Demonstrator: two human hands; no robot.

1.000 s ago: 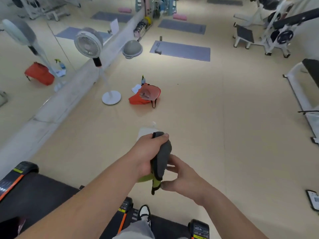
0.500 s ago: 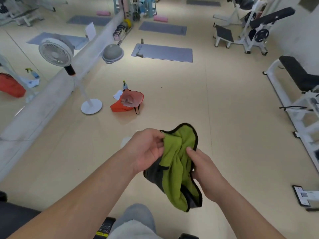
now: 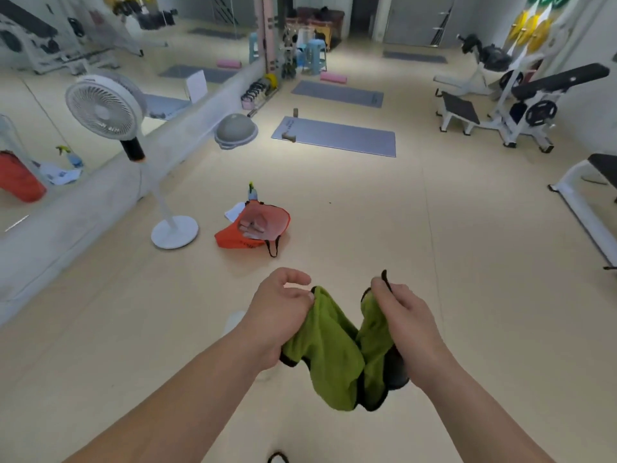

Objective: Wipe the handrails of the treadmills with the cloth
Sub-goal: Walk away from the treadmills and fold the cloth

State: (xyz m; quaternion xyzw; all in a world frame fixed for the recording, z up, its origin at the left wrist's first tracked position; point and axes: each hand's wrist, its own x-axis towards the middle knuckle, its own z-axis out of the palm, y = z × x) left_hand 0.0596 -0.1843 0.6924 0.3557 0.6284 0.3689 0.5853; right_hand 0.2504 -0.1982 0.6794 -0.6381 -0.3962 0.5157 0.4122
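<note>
The green cloth (image 3: 334, 355) hangs in the air over the floor (image 3: 467, 262), stretched between both hands. The left hand (image 3: 283, 312) grips one top edge and the right hand (image 3: 407, 315) pinches the other, black-trimmed corner. Well ahead, an orange bag (image 3: 253, 228) lies open, with a bottle (image 3: 252, 192) just behind it and a white fan (image 3: 107, 108) standing to its left. A grey mat (image 3: 334, 135) lies farther off, and a bench (image 3: 527, 105) stands at the right. Half a second ago the hands were close together with the cloth bunched; now they are apart and the cloth is opened out.
</note>
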